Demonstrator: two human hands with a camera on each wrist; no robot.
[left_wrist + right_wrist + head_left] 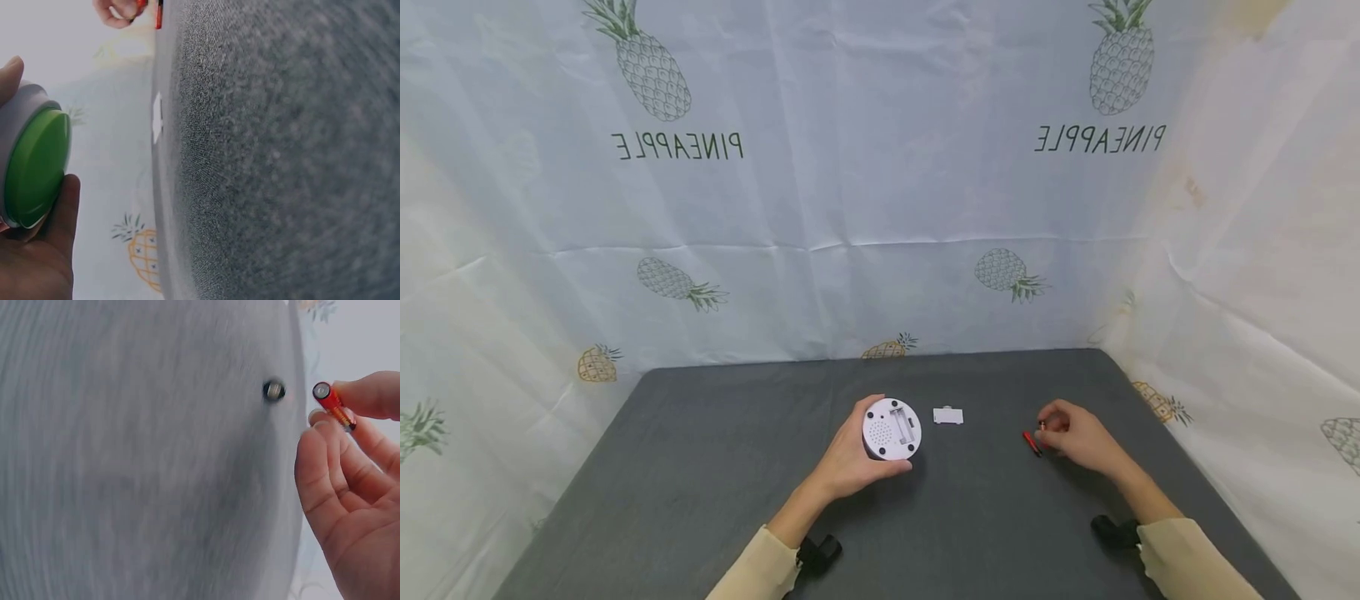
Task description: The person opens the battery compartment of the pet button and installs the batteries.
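My left hand (850, 457) grips a round white device (880, 432) by its sides. The device's underside faces the head camera, showing small dark feet, a cluster of speaker holes and an uncovered battery compartment. In the left wrist view its other side is a green dome (39, 169). Above the table at the right, my right hand (1078, 435) pinches a red battery (334, 405) between thumb and fingers. A second red-and-black battery (1032, 443) lies on the table beside that hand. To the right of the device lies a small white battery cover (948, 415).
A dark grey cloth-covered table (700, 475) lies under both hands. Behind it hangs a pale curtain (880, 183) with pineapple prints, and more of the fabric flanks both sides. Black wrist camera mounts (820, 554) sit at both cuffs.
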